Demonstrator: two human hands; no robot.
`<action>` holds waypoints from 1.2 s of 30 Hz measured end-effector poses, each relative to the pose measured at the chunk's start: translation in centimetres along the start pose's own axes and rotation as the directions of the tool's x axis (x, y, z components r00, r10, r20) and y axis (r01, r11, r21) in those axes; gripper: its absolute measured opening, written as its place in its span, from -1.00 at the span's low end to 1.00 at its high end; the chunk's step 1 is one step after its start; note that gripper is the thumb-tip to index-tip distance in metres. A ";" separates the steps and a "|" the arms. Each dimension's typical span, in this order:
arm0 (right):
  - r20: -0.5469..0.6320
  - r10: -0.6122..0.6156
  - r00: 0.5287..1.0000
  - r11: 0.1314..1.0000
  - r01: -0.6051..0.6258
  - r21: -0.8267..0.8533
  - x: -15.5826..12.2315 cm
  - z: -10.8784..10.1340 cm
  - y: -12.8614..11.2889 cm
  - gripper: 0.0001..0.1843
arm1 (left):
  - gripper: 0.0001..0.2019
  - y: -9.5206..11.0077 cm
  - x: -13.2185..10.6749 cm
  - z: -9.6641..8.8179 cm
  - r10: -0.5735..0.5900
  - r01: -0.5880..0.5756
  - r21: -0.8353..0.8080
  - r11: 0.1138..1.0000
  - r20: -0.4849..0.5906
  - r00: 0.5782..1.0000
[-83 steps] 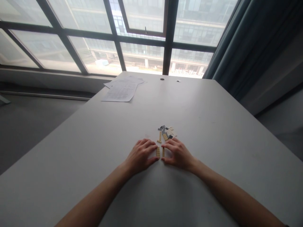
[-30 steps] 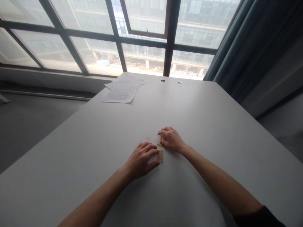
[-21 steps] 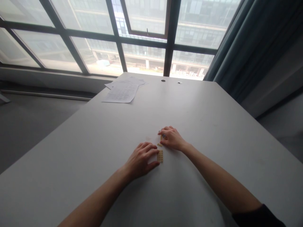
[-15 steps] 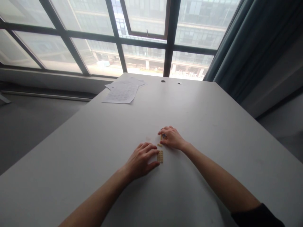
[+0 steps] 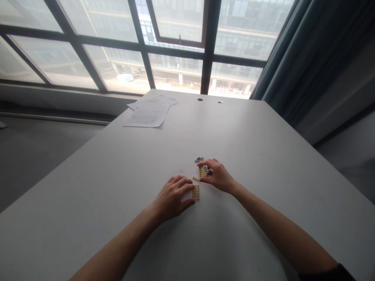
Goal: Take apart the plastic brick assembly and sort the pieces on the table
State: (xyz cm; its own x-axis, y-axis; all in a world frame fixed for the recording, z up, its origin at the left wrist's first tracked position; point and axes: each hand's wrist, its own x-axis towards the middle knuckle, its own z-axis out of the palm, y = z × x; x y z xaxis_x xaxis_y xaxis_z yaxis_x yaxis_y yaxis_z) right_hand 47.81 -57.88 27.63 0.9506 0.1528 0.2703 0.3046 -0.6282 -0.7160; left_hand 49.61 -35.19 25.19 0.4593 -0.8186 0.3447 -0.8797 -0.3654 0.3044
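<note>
Low on the white table (image 5: 252,156), my left hand (image 5: 172,197) rests with thumb and fingers at the two ends of a tan studded building plate (image 5: 196,192). My right hand (image 5: 218,176) curls thumb and index finger about a second tan studded piece (image 5: 202,171). Grey pieces (image 5: 209,171) show beside it, partly hidden under that palm; whether they are attached I cannot tell. A small tan brick (image 5: 195,178) lies between the two hands. Just beyond the right fingertips is a small group of grey pieces (image 5: 199,159).
Printed paper sheets (image 5: 149,113) overlap at the table's far left. Two round fittings (image 5: 200,100) sit near the far edge. Windows stand behind the table, and a dark blue curtain (image 5: 281,58) hangs at the right.
My right hand has shifted slightly right and nearer with the tan piece, uncovering the grey pieces beyond the fingertips. My left hand stays by its plate. The whole view has shifted a little.
</note>
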 end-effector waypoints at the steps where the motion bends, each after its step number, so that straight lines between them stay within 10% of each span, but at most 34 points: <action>1: 0.005 0.054 0.999 0.993 -0.054 0.104 -0.5 -0.2 -0.1 -0.55 | -0.68 0.0 0.0 0.0 0.001 -0.001 -0.001 1.000 -0.004 1.000; 8: 0.223 0.315 0.923 0.401 -0.342 0.849 -4.6 -0.9 -0.1 -0.49 | -0.68 0.0 0.1 0.0 0.011 -0.012 -0.007 1.000 -0.012 1.000; 11: 0.206 0.343 0.916 0.342 -0.327 0.881 -5.5 -0.9 0.0 -0.47 | -0.67 -0.1 0.1 0.0 0.017 -0.017 -0.004 1.000 -0.008 1.000; 14: 0.160 0.329 0.930 0.521 -0.321 0.791 -5.6 -0.8 0.1 -0.52 | -0.69 -0.1 0.1 -0.1 0.032 -0.032 0.003 0.999 -0.013 0.999; 19: 0.038 0.191 0.981 0.973 -0.194 0.122 -5.6 0.2 -0.5 -0.63 | -0.75 0.0 0.1 -0.1 0.057 -0.057 -0.003 0.998 -0.025 0.998; 36: 0.103 0.046 0.994 0.997 -0.039 -0.068 -4.9 2.1 -1.0 -0.57 | -0.80 -0.1 0.0 0.2 0.067 -0.067 0.005 0.998 -0.019 0.998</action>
State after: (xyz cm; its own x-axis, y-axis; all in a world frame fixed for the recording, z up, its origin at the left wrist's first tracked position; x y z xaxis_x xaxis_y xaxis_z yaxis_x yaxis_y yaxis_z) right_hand 42.97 -56.37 25.67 0.9646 0.2015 0.1700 0.2628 -0.6843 -0.6802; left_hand 49.69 -35.20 25.02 0.4013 -0.8328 0.3813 -0.9092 -0.3117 0.2760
